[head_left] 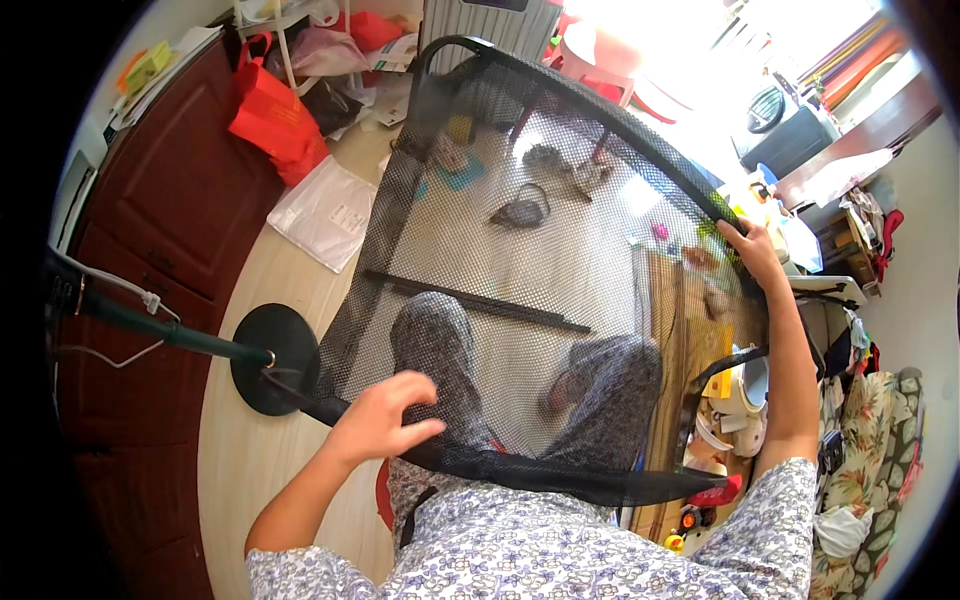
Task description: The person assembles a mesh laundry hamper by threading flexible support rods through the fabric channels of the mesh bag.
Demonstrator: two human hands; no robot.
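While the outstretched right hand (757, 254) grips the black mesh panel (545, 270), the left hand (385, 420) bends parted fingers.

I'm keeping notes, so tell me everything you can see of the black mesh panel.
The black mesh panel is broad and see-through, apparently fabric netting, bordered by thicker black edging that curves at the top left. It looks spread out across the middle of the view, its lower edge crossing in front of the patterned shirt. The right hand grips its right edge; the left hand is by its lower left edge, fingers curled, contact unclear.
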